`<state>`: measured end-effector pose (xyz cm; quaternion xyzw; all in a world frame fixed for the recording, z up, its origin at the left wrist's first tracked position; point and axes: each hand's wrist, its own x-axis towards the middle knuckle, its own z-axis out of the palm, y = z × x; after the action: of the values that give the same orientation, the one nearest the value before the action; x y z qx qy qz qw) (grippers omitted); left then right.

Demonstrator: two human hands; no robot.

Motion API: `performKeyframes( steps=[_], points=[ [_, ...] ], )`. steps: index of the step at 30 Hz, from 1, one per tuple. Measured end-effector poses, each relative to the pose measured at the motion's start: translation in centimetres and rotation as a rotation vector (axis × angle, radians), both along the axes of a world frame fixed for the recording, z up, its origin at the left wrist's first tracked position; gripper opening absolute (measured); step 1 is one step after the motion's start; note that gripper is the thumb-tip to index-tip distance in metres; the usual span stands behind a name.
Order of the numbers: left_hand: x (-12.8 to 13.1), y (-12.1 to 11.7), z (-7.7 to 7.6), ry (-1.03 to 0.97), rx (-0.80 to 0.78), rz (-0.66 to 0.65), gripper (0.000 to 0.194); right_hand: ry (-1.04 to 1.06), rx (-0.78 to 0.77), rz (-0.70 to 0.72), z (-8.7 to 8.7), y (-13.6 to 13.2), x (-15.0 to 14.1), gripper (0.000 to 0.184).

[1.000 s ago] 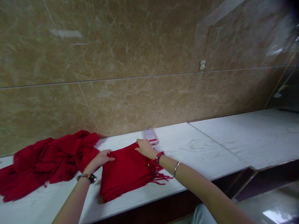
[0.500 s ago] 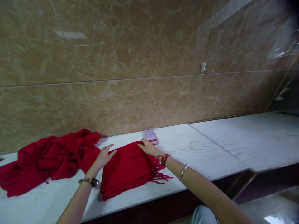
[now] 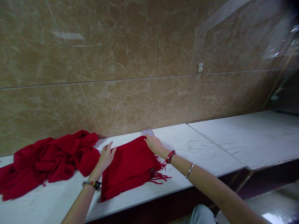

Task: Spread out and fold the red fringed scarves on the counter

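Note:
A folded red scarf (image 3: 130,165) with a fringed right end lies on the white wood-grain counter. My right hand (image 3: 154,145) pinches its far right corner between thumb and fingers, and that corner looks raised a little. At the scarf's left edge rests my left hand (image 3: 106,157), fingers stretched and thumb apart, the thumb touching the cloth. Left of it, a second red cloth (image 3: 58,155) lies in a crumpled heap. Just behind the right hand is a phone (image 3: 148,132), partly covered by the hand and scarf.
A glossy brown marbled tile wall (image 3: 140,102) runs along the back of the counter (image 3: 210,146). A small white fixture (image 3: 200,67) is on the wall. The counter's front edge drops to a dark base, and my knee (image 3: 202,214) shows below it.
My right hand has moved slightly away from me and to the right, pulling the scarf's far corner with it. More of the phone is covered. The left hand has barely moved.

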<state>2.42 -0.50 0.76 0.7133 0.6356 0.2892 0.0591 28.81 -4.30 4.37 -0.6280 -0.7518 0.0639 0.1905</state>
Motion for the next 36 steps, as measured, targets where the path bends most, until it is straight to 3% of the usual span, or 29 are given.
performKeyframes(
  steps=[5,10,13,16,22,26,27,29,31,32,36],
  points=[
    [3.7,-0.7,0.2,0.042,0.087,-0.127,0.05,-0.106,0.098,-0.205,2.1,0.5,9.7,0.029],
    [8.3,-3.0,-1.1,0.258,-0.042,-0.266,0.056,-0.237,0.089,-0.325,2.5,0.8,21.4,0.025],
    [8.5,-4.1,-2.2,0.418,-0.103,-0.308,0.06,-0.262,0.061,-0.352,1.7,0.6,26.2,0.02],
    [6.4,-4.1,-2.8,0.521,-0.099,-0.328,0.059,-0.259,0.05,-0.374,0.9,0.5,28.7,0.019],
    [0.2,-2.5,-3.5,0.585,-0.152,-0.333,0.052,-0.22,0.083,-0.388,0.4,1.2,29.4,0.026],
    [-1.4,-3.7,-3.7,0.595,-0.098,-0.301,0.05,-0.224,0.116,-0.39,-1.5,0.6,27.5,0.046],
    [-1.3,-4.4,-3.5,0.596,-0.072,-0.322,0.051,-0.237,0.141,-0.34,-2.2,0.1,26.8,0.053],
    [-0.7,-6.2,-3.0,0.594,-0.054,-0.48,0.057,-0.23,0.157,-0.099,-3.9,-1.2,25.3,0.055],
    [0.0,-7.7,-2.3,0.608,-0.114,-0.606,0.065,-0.201,0.097,0.151,-5.6,-2.7,23.8,0.054],
    [0.2,-8.1,-2.0,0.617,-0.146,-0.623,0.064,-0.19,0.058,0.207,-6.3,-3.5,23.1,0.055],
    [-0.8,-7.1,-1.5,0.623,-0.189,-0.62,0.061,-0.189,-0.029,0.147,-8.0,-5.4,21.4,0.051]
  ],
)
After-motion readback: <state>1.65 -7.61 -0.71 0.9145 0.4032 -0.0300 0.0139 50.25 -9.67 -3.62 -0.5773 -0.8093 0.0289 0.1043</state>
